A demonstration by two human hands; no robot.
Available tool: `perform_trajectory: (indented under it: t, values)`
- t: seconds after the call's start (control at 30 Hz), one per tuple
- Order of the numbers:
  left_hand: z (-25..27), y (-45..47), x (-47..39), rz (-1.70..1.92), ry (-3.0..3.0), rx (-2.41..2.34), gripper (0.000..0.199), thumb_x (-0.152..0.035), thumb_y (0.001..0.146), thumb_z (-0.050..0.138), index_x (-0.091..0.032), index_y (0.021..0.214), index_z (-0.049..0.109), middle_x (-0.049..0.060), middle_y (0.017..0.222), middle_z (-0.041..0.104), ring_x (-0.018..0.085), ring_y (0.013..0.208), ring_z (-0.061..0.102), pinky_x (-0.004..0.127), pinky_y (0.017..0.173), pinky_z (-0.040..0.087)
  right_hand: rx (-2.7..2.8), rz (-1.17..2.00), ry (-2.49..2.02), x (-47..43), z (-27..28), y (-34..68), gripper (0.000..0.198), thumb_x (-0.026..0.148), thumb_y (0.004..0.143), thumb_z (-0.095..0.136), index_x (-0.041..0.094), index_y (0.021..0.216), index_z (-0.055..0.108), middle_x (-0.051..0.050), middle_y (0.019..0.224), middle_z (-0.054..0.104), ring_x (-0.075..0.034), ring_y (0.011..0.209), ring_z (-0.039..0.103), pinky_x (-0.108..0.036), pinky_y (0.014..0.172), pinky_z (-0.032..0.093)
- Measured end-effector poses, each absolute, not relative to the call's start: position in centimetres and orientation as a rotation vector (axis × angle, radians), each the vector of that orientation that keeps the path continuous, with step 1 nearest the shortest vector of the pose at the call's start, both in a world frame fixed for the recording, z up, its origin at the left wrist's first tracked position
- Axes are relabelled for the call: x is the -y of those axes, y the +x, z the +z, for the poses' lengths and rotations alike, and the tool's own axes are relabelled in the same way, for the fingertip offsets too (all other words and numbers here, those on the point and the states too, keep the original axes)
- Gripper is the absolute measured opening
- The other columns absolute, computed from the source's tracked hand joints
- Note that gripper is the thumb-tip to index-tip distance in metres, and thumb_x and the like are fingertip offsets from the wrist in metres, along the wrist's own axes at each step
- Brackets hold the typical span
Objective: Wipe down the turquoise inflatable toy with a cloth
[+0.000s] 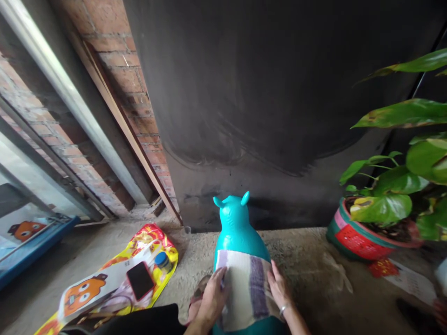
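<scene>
A teal inflatable animal toy (pixel 240 235) with two small ears stands in front of me, its head toward the dark wall panel. Over its back lies a cloth (pixel 240 288) with white and purple stripes. My left hand (pixel 213 293) rests on the cloth's left edge, fingers stretched forward. At the right edge, my right hand (pixel 279 291) lies against the cloth and the toy's side with its fingers extended. A bracelet circles my right wrist. The undersides of both hands are hidden.
On the left, a yellow and red plastic sheet (pixel 171 260) holds a phone (pixel 140 280), a blue-lidded jar (pixel 162 260) and a white bag (pixel 82 295) with an orange cartoon. A potted plant (pixel 366 242) stands right. The dark panel (pixel 261 116) blocks the front.
</scene>
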State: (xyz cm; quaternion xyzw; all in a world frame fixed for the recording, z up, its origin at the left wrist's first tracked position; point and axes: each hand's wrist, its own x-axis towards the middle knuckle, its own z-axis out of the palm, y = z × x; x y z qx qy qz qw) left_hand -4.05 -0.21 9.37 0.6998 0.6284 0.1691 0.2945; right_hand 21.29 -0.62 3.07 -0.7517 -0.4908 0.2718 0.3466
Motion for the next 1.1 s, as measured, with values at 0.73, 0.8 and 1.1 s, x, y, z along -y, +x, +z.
perform_trajectory:
  t: [0.73,0.8,1.1]
  values:
    - [10.4,0.6,-1.0,0.484,2.071,-1.398,0.057,-0.010,0.072,0.045,-0.020,0.127,0.055,0.005,0.144,0.045,0.024,0.139,0.029,0.041,0.117,0.026,1.871,0.416,-1.930,5.0,9.0,14.6,0.025,0.025,0.072,0.058,0.029,0.096,0.062,-0.007,0.117,0.059,-0.031,0.109,0.054,-0.044,0.087,0.045]
    - [10.2,0.6,-1.0,0.483,2.071,-1.404,0.056,-0.010,0.072,0.044,-0.020,0.126,0.056,0.006,0.144,0.045,0.025,0.139,0.029,0.044,0.117,0.026,1.795,0.443,-1.832,4.5,9.1,14.8,0.014,0.025,0.079,0.050,0.026,0.082,0.063,-0.007,0.101,0.063,-0.026,0.097,0.058,-0.040,0.083,0.045]
    - [11.0,0.4,-1.0,0.465,2.107,-1.426,0.057,-0.007,0.064,0.048,-0.026,0.115,0.062,0.001,0.134,0.054,0.023,0.137,0.031,0.043,0.118,0.023,1.554,0.801,-1.510,3.8,13.7,17.0,0.041,0.058,0.088,0.037,0.024,0.081,0.057,0.002,0.073,0.061,-0.013,0.070,0.059,-0.021,0.067,0.047]
